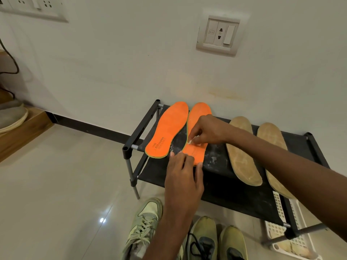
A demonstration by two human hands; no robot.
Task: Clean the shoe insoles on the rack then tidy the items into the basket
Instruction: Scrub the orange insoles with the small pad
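Two orange insoles lie side by side on the black shoe rack (244, 192), the left orange insole (167, 130) free of both hands. My left hand (183, 177) grips the heel end of the right orange insole (199, 111), thumb on its near edge. My right hand (208, 131) hovers over the middle of that insole, fingertips bunched together and touching its surface; I see nothing held between them. Two tan insoles (242, 152) (274, 156) lie further right on the rack. White powder speckles the rack top between the insoles.
A white slotted plastic basket (293, 241) sits on the floor under the rack's right end. Three pale green sneakers (144, 228) stand on the tiled floor in front of the rack. A wall with a socket plate (218, 34) rises behind the rack. A wooden step (22, 136) lies at left.
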